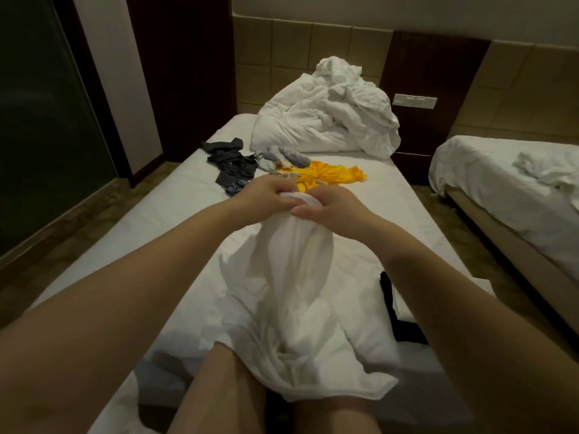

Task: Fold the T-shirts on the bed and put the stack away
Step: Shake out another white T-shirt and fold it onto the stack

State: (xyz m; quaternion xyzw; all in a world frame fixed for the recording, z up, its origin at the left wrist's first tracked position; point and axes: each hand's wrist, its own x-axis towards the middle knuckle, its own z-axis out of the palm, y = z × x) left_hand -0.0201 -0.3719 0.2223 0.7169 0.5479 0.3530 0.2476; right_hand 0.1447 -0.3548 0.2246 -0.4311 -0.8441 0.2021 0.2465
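Note:
A white T-shirt (pixel 294 296) hangs bunched in front of me, its lower part draped over my legs and the bed (pixel 175 195). My left hand (pixel 263 192) and my right hand (pixel 329 205) grip its top edge side by side, fingers curled into the cloth. Beyond my hands lie a crumpled yellow T-shirt (pixel 329 173), a dark T-shirt (pixel 232 164) and a small grey-and-beige garment (pixel 282 158). A black garment (pixel 394 311) shows under my right forearm, partly hidden.
A heaped white duvet (pixel 326 120) fills the head of the bed against the tiled wall. A second bed (pixel 507 183) with rumpled white linen stands to the right across a narrow floor gap. A dark glass door (pixel 37 126) is on the left.

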